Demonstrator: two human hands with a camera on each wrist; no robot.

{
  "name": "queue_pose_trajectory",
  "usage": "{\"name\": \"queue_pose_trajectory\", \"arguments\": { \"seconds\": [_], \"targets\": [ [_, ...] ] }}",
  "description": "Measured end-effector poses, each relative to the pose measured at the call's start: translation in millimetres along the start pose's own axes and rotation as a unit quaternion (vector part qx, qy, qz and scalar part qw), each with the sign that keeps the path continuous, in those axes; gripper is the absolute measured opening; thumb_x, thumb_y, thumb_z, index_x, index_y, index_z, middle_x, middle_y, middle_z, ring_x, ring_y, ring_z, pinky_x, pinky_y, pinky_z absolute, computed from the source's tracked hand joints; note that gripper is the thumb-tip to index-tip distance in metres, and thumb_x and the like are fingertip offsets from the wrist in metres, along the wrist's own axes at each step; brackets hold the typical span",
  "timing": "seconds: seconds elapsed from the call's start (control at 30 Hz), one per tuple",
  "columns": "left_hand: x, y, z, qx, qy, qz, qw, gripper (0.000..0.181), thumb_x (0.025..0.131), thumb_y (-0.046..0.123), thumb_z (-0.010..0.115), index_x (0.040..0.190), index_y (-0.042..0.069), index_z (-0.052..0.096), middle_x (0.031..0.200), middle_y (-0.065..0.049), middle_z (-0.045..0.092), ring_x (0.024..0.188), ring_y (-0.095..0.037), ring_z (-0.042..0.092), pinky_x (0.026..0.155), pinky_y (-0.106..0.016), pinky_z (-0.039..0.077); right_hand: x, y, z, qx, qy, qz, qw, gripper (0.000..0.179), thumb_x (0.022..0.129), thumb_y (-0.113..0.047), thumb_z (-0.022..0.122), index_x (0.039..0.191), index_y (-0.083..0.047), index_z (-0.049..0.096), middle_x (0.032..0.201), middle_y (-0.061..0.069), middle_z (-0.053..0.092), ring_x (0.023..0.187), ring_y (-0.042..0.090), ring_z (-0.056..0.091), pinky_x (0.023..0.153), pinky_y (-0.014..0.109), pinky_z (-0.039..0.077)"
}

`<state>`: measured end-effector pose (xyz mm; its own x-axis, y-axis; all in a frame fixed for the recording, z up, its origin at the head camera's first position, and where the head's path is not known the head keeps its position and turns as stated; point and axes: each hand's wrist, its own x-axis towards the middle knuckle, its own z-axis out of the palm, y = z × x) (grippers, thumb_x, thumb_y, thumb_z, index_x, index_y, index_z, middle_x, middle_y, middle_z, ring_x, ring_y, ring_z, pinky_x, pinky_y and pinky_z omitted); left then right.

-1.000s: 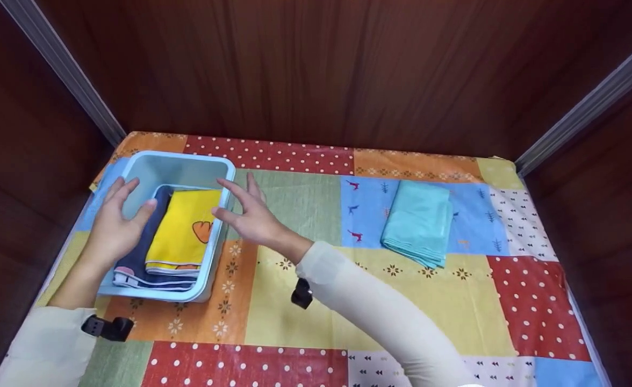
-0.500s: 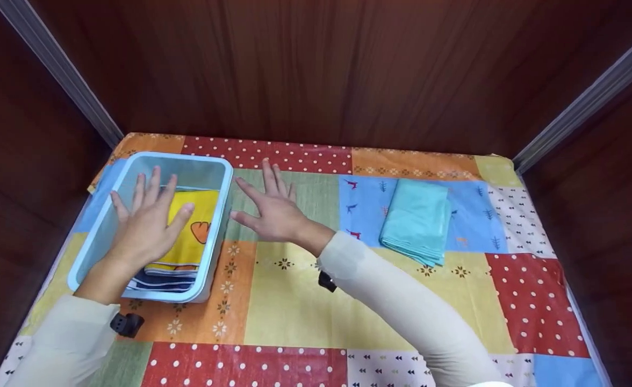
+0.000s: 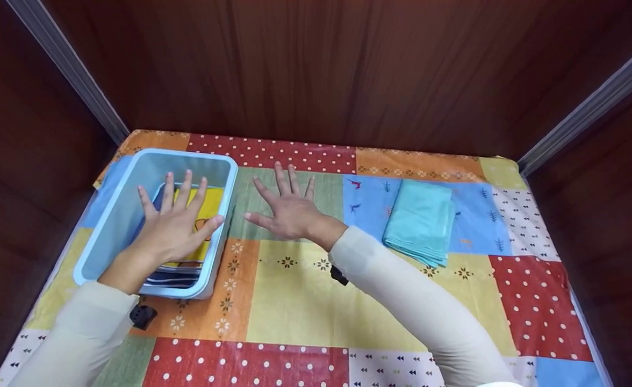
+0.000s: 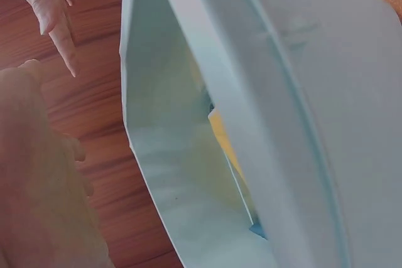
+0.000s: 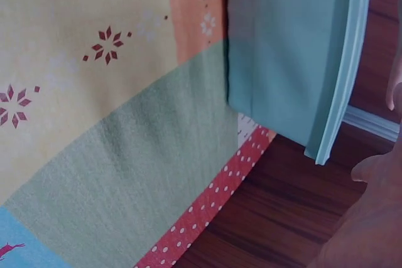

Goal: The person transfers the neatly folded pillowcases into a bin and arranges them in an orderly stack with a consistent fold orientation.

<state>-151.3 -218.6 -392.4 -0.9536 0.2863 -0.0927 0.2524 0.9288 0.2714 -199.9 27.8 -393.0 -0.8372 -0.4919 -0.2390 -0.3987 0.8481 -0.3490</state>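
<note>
I had my left hand (image 3: 168, 231) over the light-blue bin (image 3: 120, 231), its fingers straight and spread apart, tips toward twelve o'clock and thumb toward two. The bin stood upright between nine and ten o'clock on the patchwork cover (image 3: 300, 303). Inside it, partly hidden under my left hand, the yellow cloth (image 3: 215, 198) with an orange print lay folded on top of the dark blue cloth (image 3: 172, 278), whose striped edges showed at six o'clock.

My right hand (image 3: 293, 216) was just beside the bin, at its three o'clock side and well apart from its rim. Those fingers were also straight and fanned apart, over a green patch, with the thumb toward nine o'clock. The wrist views caught my hands only in part.

A folded teal cloth (image 3: 421, 220) lay between two and three o'clock on the cover, well apart from both hands. Pale sleeves (image 3: 418, 295) covered my forearms, and a dark wood panel (image 3: 294, 70) rose at twelve o'clock.
</note>
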Motion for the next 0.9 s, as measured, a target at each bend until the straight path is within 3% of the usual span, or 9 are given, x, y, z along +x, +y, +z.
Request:
{"name": "queue_pose_trajectory", "arguments": {
  "seconds": [0.4, 0.9],
  "targets": [
    [9.2, 8.4, -2.0, -0.001, -0.015, 0.003, 0.9999, 0.089, 0.101, 0.068, 0.027, 0.164, 0.009, 0.003, 0.168, -0.020, -0.010, 0.149, -0.045, -0.023, 0.102, -0.067, -0.032, -1.0, 11.8, -0.2, 0.001, -0.006, 0.014, 0.9999, 0.083, 0.099, -0.071, 0.035, 0.165, -0.030, 0.006, 0.168, 0.009, -0.024, 0.152, 0.035, -0.024, 0.112, 0.071, -0.015],
    [27.9, 25.5, -0.6, 0.000, -0.011, 0.014, 0.9998, 0.089, 0.101, 0.067, 0.028, 0.164, 0.009, 0.004, 0.169, -0.017, -0.008, 0.151, -0.043, -0.020, 0.106, -0.067, -0.028, -14.3, 53.2, -10.7, 0.014, -0.007, 0.049, 0.9987, 0.082, 0.100, -0.071, 0.035, 0.165, -0.030, 0.005, 0.166, 0.010, -0.026, 0.150, 0.033, -0.028, 0.112, 0.071, -0.016]
  ]
}}
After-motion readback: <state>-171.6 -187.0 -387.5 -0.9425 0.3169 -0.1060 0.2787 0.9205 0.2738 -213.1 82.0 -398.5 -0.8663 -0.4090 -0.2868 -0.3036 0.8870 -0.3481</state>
